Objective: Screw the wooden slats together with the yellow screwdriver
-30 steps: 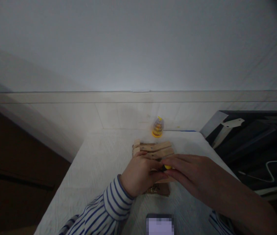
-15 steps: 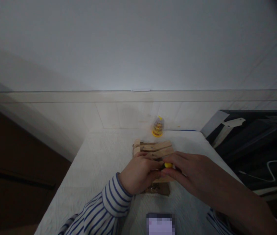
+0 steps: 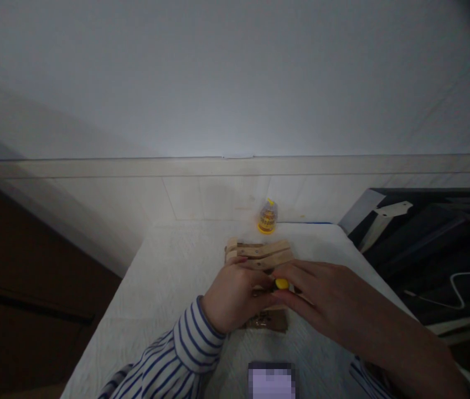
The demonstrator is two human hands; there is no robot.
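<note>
A small screwdriver (image 3: 282, 284) with a yellow and black handle is pinched between the thumb and fingers of my right hand (image 3: 315, 288). Its tip is hidden behind the fingers. My left hand (image 3: 237, 291) is curled over a pale wooden slatted piece (image 3: 268, 255), its thumb and index finger close to the front of the screwdriver. Dark screw heads or holes dot the slats. Beneath the near side of the wood lies a brown, shiny-printed packet or board (image 3: 270, 320), partly covered by my hands.
Against the wall stands a clear tapered container (image 3: 267, 219) with a yellow base and yellow tip. A phone (image 3: 272, 382) lies at the near edge of the white-covered table (image 3: 168, 260). Dark panels and a white cable (image 3: 459, 288) are to the right, a brown cabinet (image 3: 22, 266) to the left.
My right hand has shifted slightly left with the screwdriver, and its yellow end has turned a little between the fingers. My left hand stays about where it was on the wood.
</note>
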